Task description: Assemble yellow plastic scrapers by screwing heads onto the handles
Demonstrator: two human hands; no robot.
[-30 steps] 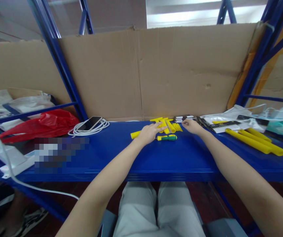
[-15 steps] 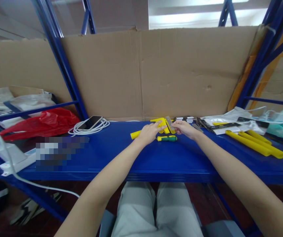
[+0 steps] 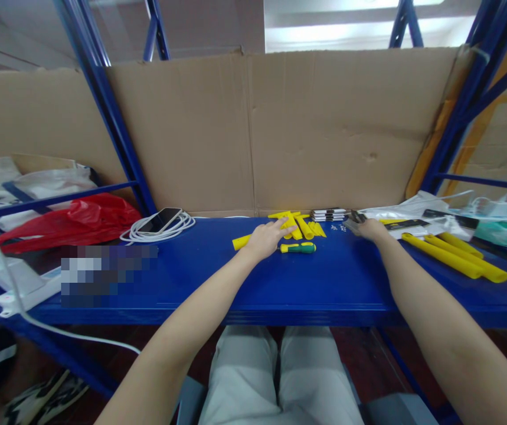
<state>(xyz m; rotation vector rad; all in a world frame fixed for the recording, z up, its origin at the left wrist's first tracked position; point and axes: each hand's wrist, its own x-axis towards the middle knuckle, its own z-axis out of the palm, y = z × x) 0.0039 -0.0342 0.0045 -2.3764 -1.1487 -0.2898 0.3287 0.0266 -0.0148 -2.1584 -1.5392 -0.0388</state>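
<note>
My left hand (image 3: 267, 238) lies with its fingers stretched over several short yellow tube pieces (image 3: 305, 227). A longer yellow tube (image 3: 241, 242) pokes out on its left side. Close to its fingertips is a green-and-yellow screwdriver handle (image 3: 298, 248). Smaller yellow pieces (image 3: 317, 230) sit just right of the tubes. My right hand (image 3: 372, 229) is down at a grey flat strip (image 3: 349, 225) and a dark tool-like thing (image 3: 357, 216). Its fingers are mostly hidden, so whether it grips either one does not show.
Black-and-white sticks (image 3: 328, 215) lie by the cardboard wall (image 3: 324, 136). Long yellow tubes (image 3: 452, 257) and plastic packets (image 3: 416, 224) occupy the right side. A phone (image 3: 161, 219) rests on a coiled white cable (image 3: 186, 221); a power strip (image 3: 18, 301) is at far left.
My right hand has moved right with the grey strip, from beside the yellow pieces to the dark things. The small yellow pieces now show. My left hand has barely moved.
</note>
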